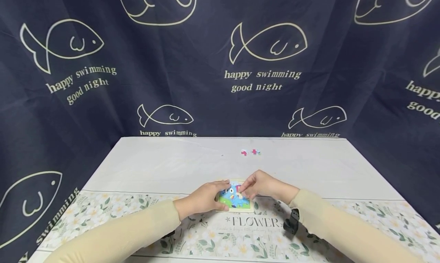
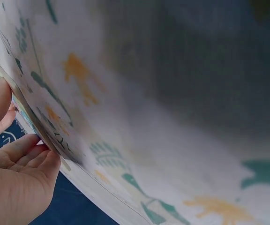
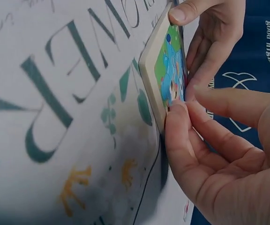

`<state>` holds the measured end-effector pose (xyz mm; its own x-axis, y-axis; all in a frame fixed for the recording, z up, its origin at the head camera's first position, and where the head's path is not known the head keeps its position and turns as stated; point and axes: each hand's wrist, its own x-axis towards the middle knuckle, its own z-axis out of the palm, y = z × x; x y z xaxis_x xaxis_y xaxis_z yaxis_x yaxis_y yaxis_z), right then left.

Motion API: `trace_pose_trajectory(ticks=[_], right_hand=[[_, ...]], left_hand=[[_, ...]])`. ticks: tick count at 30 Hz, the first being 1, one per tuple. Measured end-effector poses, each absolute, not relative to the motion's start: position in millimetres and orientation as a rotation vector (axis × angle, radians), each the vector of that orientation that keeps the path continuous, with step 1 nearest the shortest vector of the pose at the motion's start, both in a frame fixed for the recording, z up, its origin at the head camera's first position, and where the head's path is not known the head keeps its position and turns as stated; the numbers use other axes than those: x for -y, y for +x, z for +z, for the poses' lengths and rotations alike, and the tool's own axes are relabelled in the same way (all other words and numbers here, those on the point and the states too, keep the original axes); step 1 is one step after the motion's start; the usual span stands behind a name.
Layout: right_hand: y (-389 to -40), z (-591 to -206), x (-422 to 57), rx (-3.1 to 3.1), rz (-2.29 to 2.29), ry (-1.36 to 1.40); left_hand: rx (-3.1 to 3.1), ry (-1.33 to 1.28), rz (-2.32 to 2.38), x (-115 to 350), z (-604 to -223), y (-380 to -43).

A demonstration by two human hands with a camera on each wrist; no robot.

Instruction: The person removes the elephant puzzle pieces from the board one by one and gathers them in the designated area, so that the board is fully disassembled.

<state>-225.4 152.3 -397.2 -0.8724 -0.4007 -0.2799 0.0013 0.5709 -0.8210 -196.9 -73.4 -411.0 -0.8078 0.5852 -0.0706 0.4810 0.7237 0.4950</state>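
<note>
A small jigsaw puzzle board (image 1: 235, 203) with a pale wooden rim lies on the table, its picture a blue cartoon animal on green ground. My left hand (image 1: 206, 196) holds the board from the left, thumb at the near rim and fingers at the far side. At the board's right part, my right hand (image 1: 259, 184) pinches a puzzle piece (image 1: 237, 188), reddish where it shows and mostly hidden by the fingertips. Bare pale wood shows just below those fingertips. In the right wrist view, the fingertips (image 3: 178, 107) are right at the picture's surface.
Farther back on the white table (image 1: 172, 159) lie loose pink and pale blue puzzle pieces (image 1: 254, 151). A flower-printed cloth strip (image 1: 192, 236) with lettering runs across the front. Dark blue curtains (image 1: 213, 64) with fish drawings hang behind and at both sides.
</note>
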Motion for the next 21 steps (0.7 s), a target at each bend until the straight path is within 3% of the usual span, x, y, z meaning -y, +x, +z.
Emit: trace_pose_trajectory(ticks=[21], right_hand=[[-223.4,-400.8,-147.6,-2.399,-1.23,-0.366]], left_hand=[[-2.709,0.867,0.702,73.5,-412.4,-197.4]])
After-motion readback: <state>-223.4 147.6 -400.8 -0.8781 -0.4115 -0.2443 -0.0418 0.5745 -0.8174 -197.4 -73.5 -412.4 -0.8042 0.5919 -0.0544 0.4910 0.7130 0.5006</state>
